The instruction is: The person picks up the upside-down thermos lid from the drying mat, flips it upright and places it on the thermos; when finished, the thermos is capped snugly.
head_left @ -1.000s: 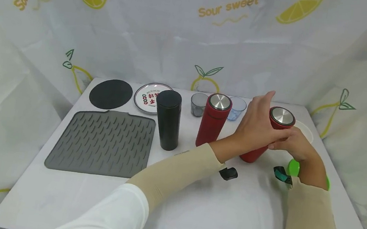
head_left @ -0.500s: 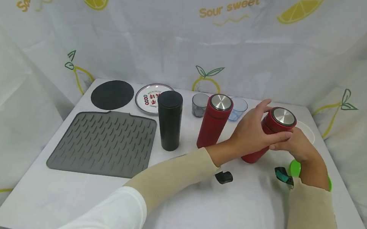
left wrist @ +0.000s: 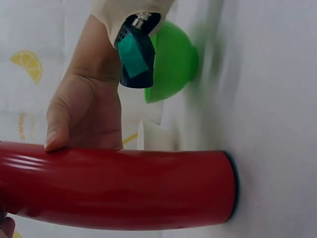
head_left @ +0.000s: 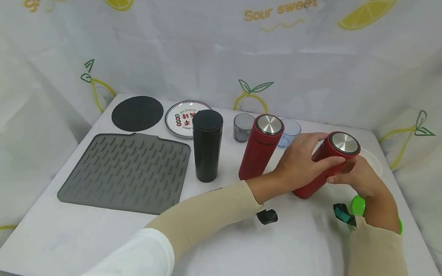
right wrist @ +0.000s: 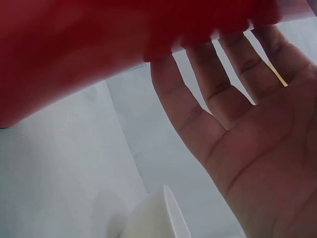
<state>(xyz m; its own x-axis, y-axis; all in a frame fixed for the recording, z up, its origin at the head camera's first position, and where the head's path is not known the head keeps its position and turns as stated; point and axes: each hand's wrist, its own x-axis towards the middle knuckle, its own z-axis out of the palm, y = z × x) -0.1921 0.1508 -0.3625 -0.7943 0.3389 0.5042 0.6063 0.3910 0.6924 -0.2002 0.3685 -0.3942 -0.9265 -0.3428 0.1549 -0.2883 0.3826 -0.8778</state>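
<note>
In the head view, a red thermos bottle (head_left: 315, 182) with a silver-topped lid stands on the right of the table, held by both hands. My left hand (head_left: 300, 159) grips its upper part from the left, thumb across the front, fingers partly hidden behind. From the right, my right hand (head_left: 366, 178) holds it just below the lid. The left wrist view has the right thumb against the bottle's side, and the base at the tabletop. In the right wrist view the right hand's fingers (right wrist: 213, 79) touch the bottle. A second red thermos bottle (head_left: 259, 154) stands to the left.
A black tumbler (head_left: 205, 150), grey ridged mat (head_left: 127, 172), black round mat (head_left: 137, 114) and printed plate (head_left: 187, 118) lie leftward. Two glasses, one grey (head_left: 243, 128) and one blue (head_left: 289, 133), stand behind. A green bowl (left wrist: 173, 62) and white bowl (right wrist: 153, 215) are beside the right arm.
My left hand's fingers have come down from a raised pose to curl around the bottle's upper part. The right hand keeps its hold. The bottle stays in nearly the same spot.
</note>
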